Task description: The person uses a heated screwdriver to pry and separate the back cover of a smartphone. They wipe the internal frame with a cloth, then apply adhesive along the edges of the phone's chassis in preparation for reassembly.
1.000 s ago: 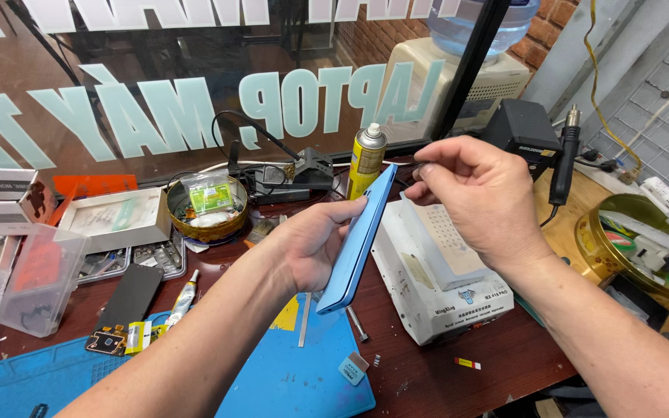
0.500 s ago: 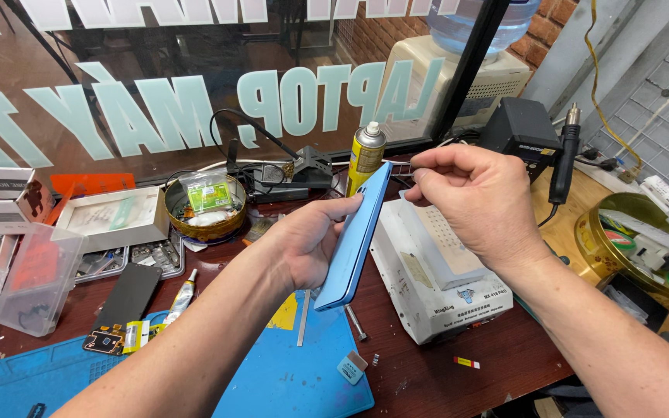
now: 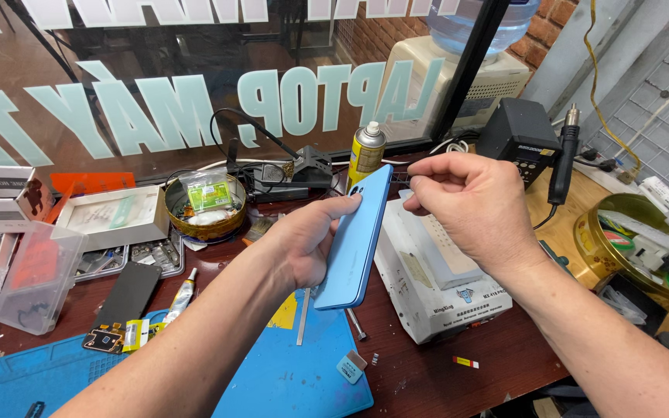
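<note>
A dark brown wooden workbench is seen from above, backed by a large glass window pane with pale lettering. A blue rubber work mat is laid on the near left part of the bench. A white box-shaped heating machine with a flat top plate is set to the right of the mat, under the right hand. A round gold-coloured tin full of small parts is placed at the far right, and a smaller round brass-coloured bowl holding a green packet is set near the window. A clear plastic box stands at the left edge.

A slim light-blue smartphone is held upright and edge-on above the bench, between the mat and the white machine, its camera end uppermost. It is gripped by the left hand, whose fingers are curled around its back and edge, closed on it. The right hand is loosely closed just beside the phone's top corner, thumb and forefinger pinched together; whether something thin is held between them cannot be told.

A yellow spray can with a white cap stands behind the phone. A dark flat phone screen lies on the left, and a small pale eraser-like block rests on the mat.
</note>
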